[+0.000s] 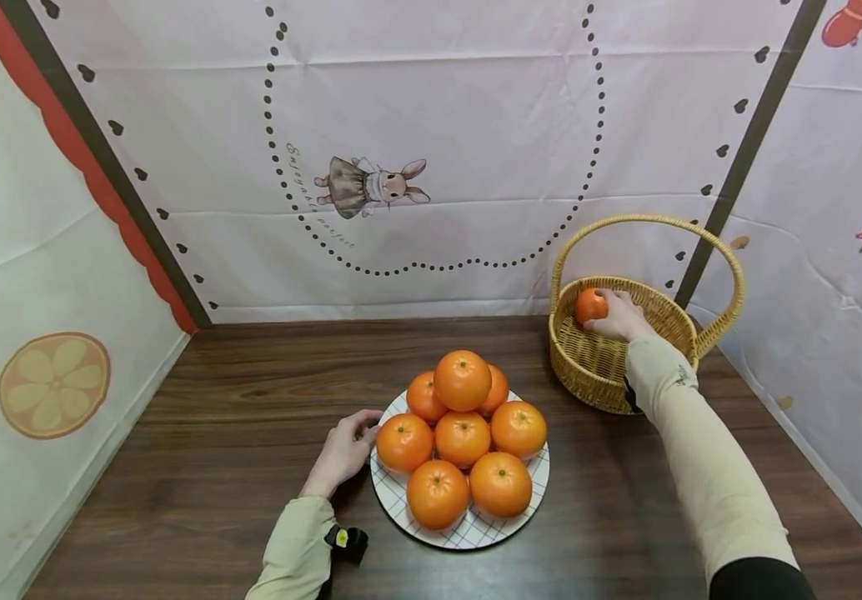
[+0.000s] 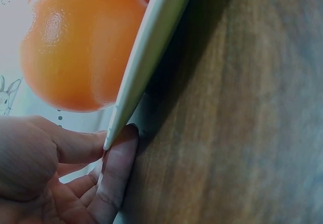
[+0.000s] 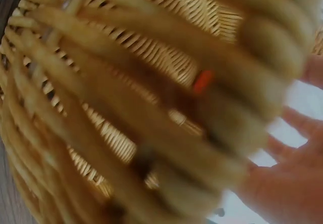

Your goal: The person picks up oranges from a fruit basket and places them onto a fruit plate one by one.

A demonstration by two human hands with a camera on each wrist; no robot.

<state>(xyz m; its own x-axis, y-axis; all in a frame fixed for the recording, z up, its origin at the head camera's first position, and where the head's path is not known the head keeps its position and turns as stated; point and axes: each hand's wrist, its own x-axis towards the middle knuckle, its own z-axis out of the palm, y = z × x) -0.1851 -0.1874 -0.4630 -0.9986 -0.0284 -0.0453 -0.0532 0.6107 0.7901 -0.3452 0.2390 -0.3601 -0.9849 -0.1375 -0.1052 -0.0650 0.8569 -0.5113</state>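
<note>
My left hand (image 1: pixel 344 454) pinches the left rim of a round white plate (image 1: pixel 468 531) with a grid pattern. In the left wrist view, the thumb lies over the plate's edge (image 2: pixel 144 65) and fingers (image 2: pixel 116 166) lie beneath it. Several oranges are piled on the plate, with one orange (image 1: pixel 463 381) on top. Reaching into a woven basket (image 1: pixel 588 383), my right hand (image 1: pixel 621 317) holds an orange (image 1: pixel 591 307) between thumb and fingers, at the basket's inner left side. The right wrist view is mostly blocked by the basket's weave, with a speck of orange showing through.
The basket's tall arched handle (image 1: pixel 649 219) rises above the right arm. Under everything is a dark wooden tabletop (image 1: pixel 251 400). Printed cloth walls (image 1: pixel 461 125) stand behind and at both sides, the back one close behind the basket.
</note>
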